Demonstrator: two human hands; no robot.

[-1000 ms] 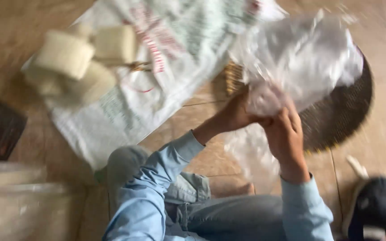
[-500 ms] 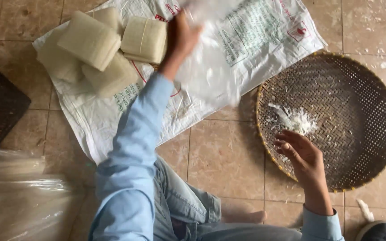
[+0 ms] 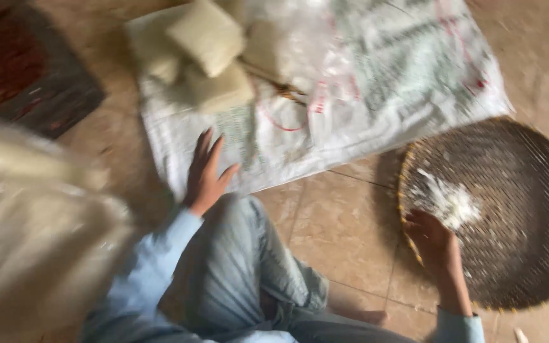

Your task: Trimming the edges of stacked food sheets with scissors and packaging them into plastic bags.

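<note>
On the tiled floor at three o'clock we see a round woven tray (image 3: 528,254) of dark basketwork with a pale rim, holding a small heap of white flaky stuff (image 3: 447,202) near its nine o'clock edge. Our right hand (image 3: 432,240) rests on that edge just below the heap, its fingers curled loosely; we cannot tell whether it grips the rim. Our left hand (image 3: 206,173) is at the centre, fingers spread and empty, hovering at the near hem of a white woven sack (image 3: 376,95) laid flat, printed in green and red. At twelve o'clock on the sack lie soft, pale, pillow-shaped packets (image 3: 204,57), stacked loosely beside crumpled clear plastic (image 3: 300,38). At ten o'clock sits a dark ribbed mat (image 3: 27,70).
</note>
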